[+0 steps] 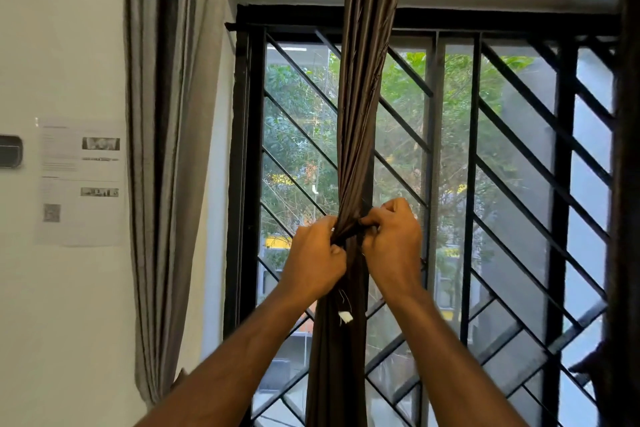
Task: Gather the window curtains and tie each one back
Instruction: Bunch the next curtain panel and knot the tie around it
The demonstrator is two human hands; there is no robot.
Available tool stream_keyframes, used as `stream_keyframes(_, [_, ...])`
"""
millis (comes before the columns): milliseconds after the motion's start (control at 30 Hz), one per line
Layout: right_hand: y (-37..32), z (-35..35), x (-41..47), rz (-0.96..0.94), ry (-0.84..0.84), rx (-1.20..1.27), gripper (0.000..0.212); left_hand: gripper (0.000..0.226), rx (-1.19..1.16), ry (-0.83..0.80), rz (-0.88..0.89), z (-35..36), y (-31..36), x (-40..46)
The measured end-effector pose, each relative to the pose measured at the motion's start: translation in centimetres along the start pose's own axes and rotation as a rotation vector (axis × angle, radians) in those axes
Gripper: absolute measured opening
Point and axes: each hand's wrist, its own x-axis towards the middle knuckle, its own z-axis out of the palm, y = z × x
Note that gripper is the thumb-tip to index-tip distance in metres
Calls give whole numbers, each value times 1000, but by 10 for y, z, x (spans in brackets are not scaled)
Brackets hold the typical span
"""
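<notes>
Hands, two, both raised in front of the window on bare outstretched forearms. Left hand point(317, 255): knuckles toward the camera, fingers curled, grip clenched around the left side of the gathered brown curtain point(360, 107) at its narrowest point. Right hand point(393, 236): just beside the left, set slightly higher, fingers bent inward and pinching the dark band of fabric point(348, 236) that crossed the bundle there; grip closed on that fabric. The two hands nearly touched across the bundle.

Brown curtain, one, hung from the top of the frame down the middle of the window, twisted into a tight rope above the hands and falling looser below them. A small white tag point(345, 316) with loose threads showed on it just under the left hand.

Grey curtain point(162, 149), one, hung in folds along the left side of the window, against the white wall.

Dark curtain edge point(627, 184), one, at the far right; its detail could not be made out.

Window grille point(512, 156), one, black bars, upright and diagonal, with green trees beyond.

Printed paper sheet point(81, 182), one, fixed to the wall left of the grey curtain. Dark wall device point(10, 151), one, partly cut off at the left edge.
</notes>
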Motion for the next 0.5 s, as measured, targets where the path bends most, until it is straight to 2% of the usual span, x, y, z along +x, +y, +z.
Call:
stream_keyframes(133, [4, 3, 6, 35, 37, 98, 29, 33, -104, -35, 17, 5, -5, 2])
stream_keyframes(233, [8, 7, 5, 97, 25, 281, 35, 38, -240, -78, 44, 3, -12, 1])
stream_keyframes(367, [7, 12, 2, 336, -248, 674, 31, 32, -309, -86, 70, 0, -18, 0])
stream_keyframes(433, [0, 14, 0, 489, -379, 927, 42, 26, -296, 17, 52, 2, -21, -1])
stream_keyframes(500, [-5, 13, 1, 537, -393, 994, 44, 22, -233, 181, 33, 1, -22, -2])
